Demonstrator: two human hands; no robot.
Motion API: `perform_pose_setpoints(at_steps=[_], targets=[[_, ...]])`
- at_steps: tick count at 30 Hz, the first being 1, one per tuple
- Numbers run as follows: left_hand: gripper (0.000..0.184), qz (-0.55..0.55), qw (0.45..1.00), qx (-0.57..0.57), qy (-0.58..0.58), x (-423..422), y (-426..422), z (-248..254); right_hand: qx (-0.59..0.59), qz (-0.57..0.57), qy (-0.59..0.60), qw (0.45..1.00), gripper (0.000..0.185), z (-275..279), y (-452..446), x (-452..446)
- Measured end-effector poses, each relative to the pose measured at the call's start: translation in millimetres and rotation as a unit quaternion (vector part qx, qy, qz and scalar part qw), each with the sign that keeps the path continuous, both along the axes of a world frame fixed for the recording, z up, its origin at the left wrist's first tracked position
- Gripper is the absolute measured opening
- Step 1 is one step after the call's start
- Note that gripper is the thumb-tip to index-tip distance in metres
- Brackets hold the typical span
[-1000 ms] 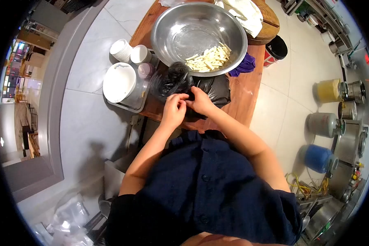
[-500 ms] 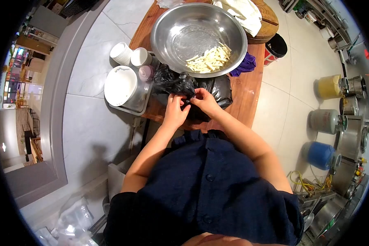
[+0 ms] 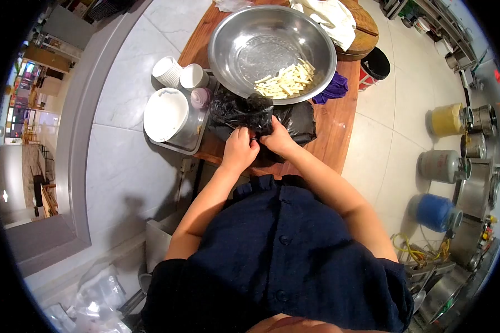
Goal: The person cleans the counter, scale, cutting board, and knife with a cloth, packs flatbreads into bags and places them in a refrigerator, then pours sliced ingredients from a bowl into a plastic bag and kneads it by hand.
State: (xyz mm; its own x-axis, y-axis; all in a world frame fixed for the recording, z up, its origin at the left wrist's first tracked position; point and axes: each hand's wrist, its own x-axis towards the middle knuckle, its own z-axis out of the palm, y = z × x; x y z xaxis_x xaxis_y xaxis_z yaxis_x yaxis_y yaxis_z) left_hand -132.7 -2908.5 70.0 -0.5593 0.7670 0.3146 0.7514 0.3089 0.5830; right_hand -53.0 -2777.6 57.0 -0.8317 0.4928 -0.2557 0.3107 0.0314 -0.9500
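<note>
A black plastic bag (image 3: 297, 121) lies on the wooden table (image 3: 339, 130) close to my body, its bunched part rising toward the bowl. My left hand (image 3: 241, 149) has its fingers curled and closed on the bag's gathered plastic. Just to the right, my right hand (image 3: 278, 139) pinches the same bag, the two hands almost touching. The exact spot under the fingertips is partly hidden. Directly beyond the bag stands a large steel bowl (image 3: 228, 39) with pale cut strips (image 3: 289, 80) of food at its near right side.
Left of the bag, a metal tray (image 3: 193, 141) holds a white bowl (image 3: 165, 115), stacked white cups (image 3: 166, 71) and a pinkish container (image 3: 200, 97). A purple cloth (image 3: 334, 89) lies right of the steel bowl. Gas cylinders (image 3: 436, 166) stand along the right side.
Both hands have drawn closer together and tightened on the bag. The right fingers have shifted slightly, and the bunched plastic has moved a little to the right.
</note>
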Motion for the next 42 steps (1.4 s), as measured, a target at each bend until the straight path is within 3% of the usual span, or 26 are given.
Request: perform_pose_setpoints(at_steps=[3,5,7,8,10,13,17,21,25,30,33,34,38,40,41,42], targets=[[0.022,0.115,0.968,-0.032,-0.222,3.3,5.2,13.5,-0.036,-0.005,0.017,0.999,0.047,-23.4,4.6,-2.1],[0.019,0.122,0.933,0.053,-0.335,-14.9,-1.5,-10.8,-0.108,-0.018,0.046,0.993,0.044,-31.2,7.3,0.6],[0.018,0.146,0.844,0.02,-0.515,-28.5,-9.6,-6.4,0.022,-0.062,0.08,0.995,0.027,-21.0,5.1,10.8],[0.018,0.138,0.827,0.027,-0.545,-31.1,-9.9,-7.6,0.079,-0.065,0.087,0.991,0.023,-10.4,4.9,15.8],[0.018,0.133,0.833,0.034,-0.536,-28.0,-9.3,-7.0,0.156,-0.048,0.089,0.983,0.014,12.0,0.8,23.1],[0.019,0.132,0.838,0.014,-0.529,-25.5,-6.0,-0.4,0.304,0.03,0.191,0.933,0.02,5.7,-3.0,21.4],[0.02,0.115,0.853,-0.067,-0.505,-30.3,-3.5,7.0,0.422,0.078,0.153,0.89,0.032,10.3,-5.6,18.0],[0.024,0.094,0.942,-0.08,-0.312,-27.7,1.5,1.4,0.474,0.165,0.107,0.859,0.014,0.1,-0.5,11.5],[0.031,0.077,0.992,-0.013,-0.098,-10.0,3.5,-3.1,0.43,0.097,0.086,0.894,0.011,7.8,-2.1,6.6],[0.023,0.096,0.951,0.038,-0.292,-13.4,1.1,-13.6,0.41,0.1,0.064,0.905,0.016,7.3,-2.0,5.3],[0.02,0.131,0.958,-0.004,-0.255,-12.6,4.3,-4.3,0.448,0.12,0.077,0.882,0.018,17.5,-4.2,3.8],[0.021,0.147,0.955,-0.025,-0.258,-12.7,5.9,2.3,0.503,0.124,0.122,0.847,0.016,16.1,-4.0,0.8],[0.019,0.151,0.962,-0.019,-0.227,-15.1,7.5,-6.9,0.573,0.159,0.078,0.8,0.009,27.9,-5.2,-0.7],[0.012,0.142,0.964,0.012,-0.225,-7.8,7.1,-0.7,0.573,0.16,0.089,0.799,0.013,19.8,-5.6,-4.3],[0.011,0.133,0.982,0.038,-0.125,-9.8,7.5,-7.3,0.556,0.166,0.089,0.81,0.012,28.5,-8.8,-4.1],[0.008,0.148,0.973,0.042,-0.173,-10.1,10.2,-5.7,0.555,0.183,0.096,0.806,0.016,31.6,-9.6,-6.1]])
